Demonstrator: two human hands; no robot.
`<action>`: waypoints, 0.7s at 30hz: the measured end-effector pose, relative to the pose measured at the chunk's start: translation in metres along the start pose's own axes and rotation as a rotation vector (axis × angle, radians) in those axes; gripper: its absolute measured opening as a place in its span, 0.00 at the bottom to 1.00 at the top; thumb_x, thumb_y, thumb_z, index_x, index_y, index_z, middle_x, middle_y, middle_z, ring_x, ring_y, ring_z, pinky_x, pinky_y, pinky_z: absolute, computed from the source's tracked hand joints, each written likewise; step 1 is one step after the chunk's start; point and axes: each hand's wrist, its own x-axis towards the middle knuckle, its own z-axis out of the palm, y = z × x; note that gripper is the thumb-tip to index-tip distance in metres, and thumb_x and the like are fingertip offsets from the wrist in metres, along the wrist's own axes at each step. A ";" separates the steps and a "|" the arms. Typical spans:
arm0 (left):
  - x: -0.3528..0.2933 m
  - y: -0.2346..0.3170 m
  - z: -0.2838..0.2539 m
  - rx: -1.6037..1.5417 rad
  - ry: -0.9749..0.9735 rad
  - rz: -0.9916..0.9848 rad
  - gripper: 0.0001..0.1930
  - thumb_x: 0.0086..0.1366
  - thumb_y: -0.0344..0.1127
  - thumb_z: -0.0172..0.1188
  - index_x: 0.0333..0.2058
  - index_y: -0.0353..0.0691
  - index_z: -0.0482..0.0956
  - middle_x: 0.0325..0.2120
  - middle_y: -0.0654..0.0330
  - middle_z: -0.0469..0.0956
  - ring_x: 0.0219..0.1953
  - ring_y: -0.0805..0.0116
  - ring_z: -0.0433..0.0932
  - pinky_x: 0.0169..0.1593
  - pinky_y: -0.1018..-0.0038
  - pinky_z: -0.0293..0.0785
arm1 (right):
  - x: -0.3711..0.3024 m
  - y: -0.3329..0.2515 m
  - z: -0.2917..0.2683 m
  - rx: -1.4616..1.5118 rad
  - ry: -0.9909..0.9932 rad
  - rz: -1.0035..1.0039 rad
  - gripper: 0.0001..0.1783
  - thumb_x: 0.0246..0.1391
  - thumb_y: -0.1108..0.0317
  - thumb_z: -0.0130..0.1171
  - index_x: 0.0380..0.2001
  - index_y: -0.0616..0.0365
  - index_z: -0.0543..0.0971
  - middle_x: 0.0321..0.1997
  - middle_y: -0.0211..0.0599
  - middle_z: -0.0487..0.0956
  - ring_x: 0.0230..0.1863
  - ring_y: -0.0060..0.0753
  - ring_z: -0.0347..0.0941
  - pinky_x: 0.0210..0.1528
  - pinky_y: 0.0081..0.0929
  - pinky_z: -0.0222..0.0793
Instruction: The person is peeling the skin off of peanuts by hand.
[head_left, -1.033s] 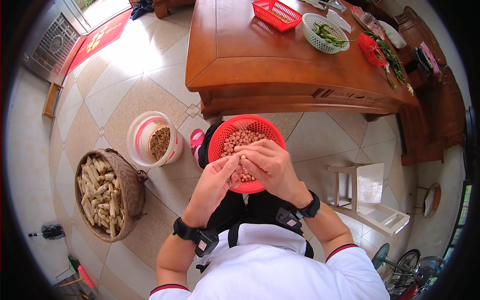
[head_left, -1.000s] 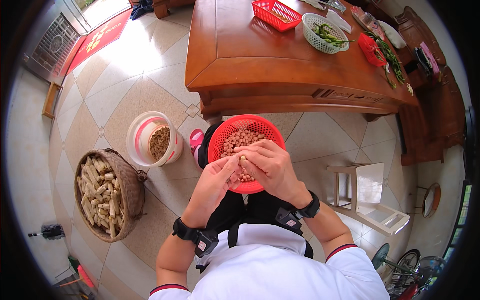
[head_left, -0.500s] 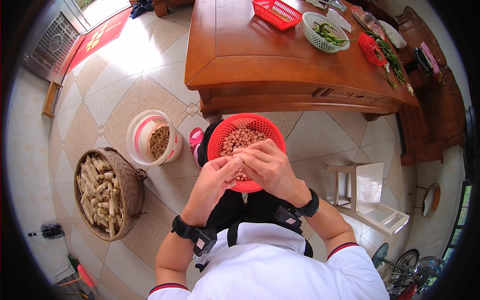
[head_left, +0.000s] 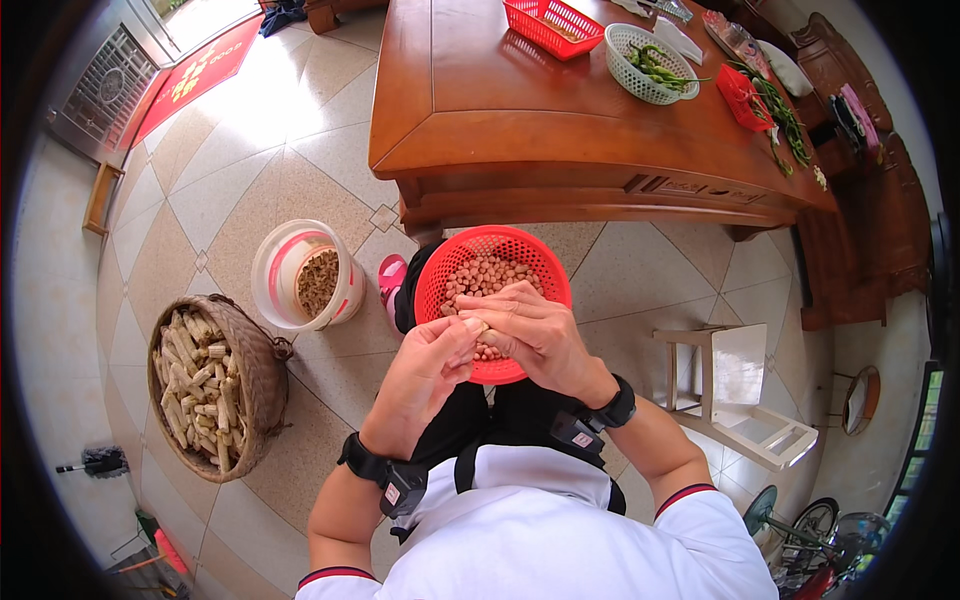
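A red perforated plastic basket (head_left: 434, 270) sits at my lap, holding many pinkish-brown shelled peanuts (head_left: 490, 274). Over its near half my two hands meet at the fingertips. Thumb and fingers of my left hand (head_left: 432, 362) are pinched on a small tan peanut pod (head_left: 485, 329), mostly covered by the fingers. My right hand (head_left: 540, 338) closes on the same pod from the other side, its fingers bent over it. Both wrists wear black straps with small box-shaped devices.
Left of the basket stands a white bucket (head_left: 268, 272) with brown peanut shells or pods (head_left: 318, 284). A woven basket (head_left: 262, 375) of corn cobs (head_left: 200, 390) is farther left. Ahead is a wooden table (head_left: 500, 130) bearing a colander (head_left: 622, 72) of green peppers. A white chair (head_left: 735, 370) stands right.
My right hand has shifted slightly and its fingers now lie flatter over the left fingertips. More of the tan pod shows between them. The baskets and bucket have stayed put.
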 end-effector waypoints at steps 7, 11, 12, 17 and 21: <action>-0.003 0.000 0.000 -0.019 -0.007 0.009 0.06 0.65 0.37 0.55 0.31 0.43 0.73 0.18 0.76 0.61 0.21 0.88 0.58 0.22 0.89 0.53 | 0.005 -0.005 -0.001 0.059 0.036 0.045 0.13 0.55 0.71 0.56 0.44 0.64 0.78 0.50 0.43 0.78 0.48 0.41 0.75 0.50 0.31 0.67; -0.001 0.004 -0.005 0.455 0.135 0.284 0.07 0.61 0.32 0.60 0.36 0.36 0.80 0.19 0.74 0.64 0.21 0.86 0.59 0.24 0.87 0.54 | 0.005 -0.004 -0.006 0.145 0.121 0.268 0.13 0.55 0.71 0.57 0.44 0.63 0.79 0.49 0.44 0.79 0.48 0.40 0.76 0.50 0.30 0.68; 0.000 0.004 -0.007 0.838 0.240 0.515 0.10 0.59 0.30 0.62 0.39 0.34 0.82 0.19 0.73 0.66 0.21 0.85 0.60 0.24 0.85 0.56 | 0.006 -0.002 -0.008 0.027 0.121 0.225 0.13 0.55 0.70 0.57 0.43 0.62 0.79 0.48 0.44 0.79 0.48 0.39 0.76 0.49 0.29 0.69; -0.004 0.011 -0.003 0.961 0.317 0.603 0.09 0.58 0.27 0.63 0.38 0.33 0.82 0.20 0.71 0.68 0.22 0.85 0.61 0.25 0.84 0.58 | 0.002 -0.001 -0.008 -0.075 0.061 0.211 0.14 0.52 0.71 0.60 0.43 0.60 0.80 0.46 0.40 0.80 0.45 0.38 0.76 0.48 0.29 0.69; 0.002 0.007 -0.008 0.338 0.154 0.293 0.10 0.67 0.32 0.51 0.44 0.36 0.75 0.27 0.71 0.71 0.24 0.83 0.65 0.26 0.84 0.59 | 0.012 -0.008 -0.003 -0.149 0.122 0.133 0.13 0.51 0.68 0.61 0.41 0.58 0.80 0.43 0.39 0.81 0.44 0.35 0.76 0.48 0.29 0.66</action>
